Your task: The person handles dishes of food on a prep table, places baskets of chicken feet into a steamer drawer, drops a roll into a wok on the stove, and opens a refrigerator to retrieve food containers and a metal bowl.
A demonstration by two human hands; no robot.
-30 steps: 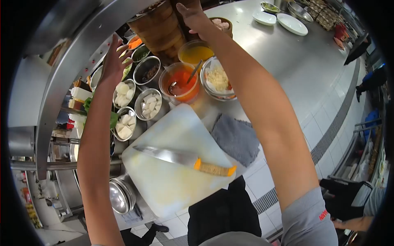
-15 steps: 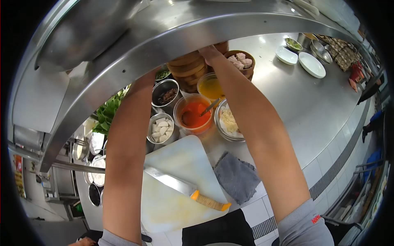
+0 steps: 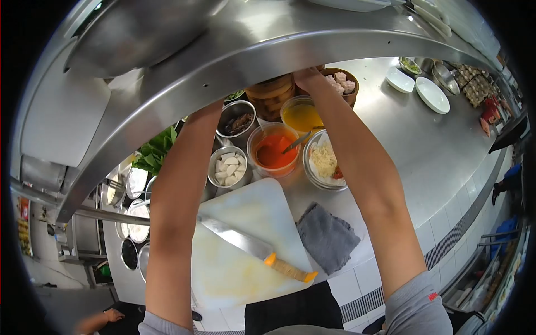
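Note:
Both my arms reach forward under the steel shelf edge. Only the back of my right hand (image 3: 307, 77) shows, beside a stack of bamboo steamers (image 3: 271, 99); its fingers are hidden. My left hand is out of sight behind the shelf, its wrist near the stack's left side. Right of the stack, another bamboo steamer (image 3: 353, 99) holds pale meat dumplings (image 3: 345, 86). Nearer me stand a tub of orange-red sauce (image 3: 273, 151) with a spoon (image 3: 296, 142) in it, a tub of yellow liquid (image 3: 298, 116), and a bowl of white chunks (image 3: 229, 169).
A knife (image 3: 240, 237) lies on the white cutting board (image 3: 240, 279), left of a grey cloth (image 3: 328, 237). The steel shelf (image 3: 268, 47) arches over the counter. White dishes (image 3: 432, 96) stand at far right. Leafy greens (image 3: 156, 151) and several bowls are at left. Another person's hand (image 3: 114, 315) shows at bottom left.
My view has shifted, so the counter things sit slightly right and lower in it. Both arms remain stretched forward, and my right hand is still beside the steamers. The knife stays on the board.

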